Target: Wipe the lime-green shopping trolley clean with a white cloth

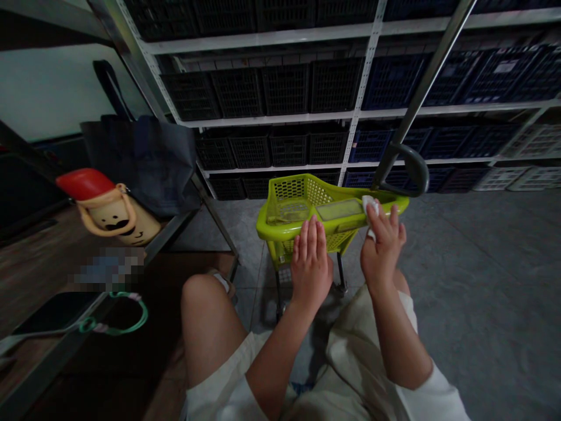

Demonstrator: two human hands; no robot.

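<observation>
A small lime-green basket trolley [280,229] stands on the grey floor in front of my knees, with a dark curved handle [412,166] on a metal pole rising behind it. My left hand [310,260] lies flat with fingers stretched out against the basket's near rim. My right hand [382,245] is closed on a white cloth or wipe [370,206], pressed to the rim at the basket's right side. The basket's inside holds flat clear pieces that I cannot make out.
Shelving with several dark and blue crates [333,88] fills the back wall. At the left, a table holds a bottle with a red cap [109,207], a dark bag [140,158], a phone [56,313] and a green cord [118,324].
</observation>
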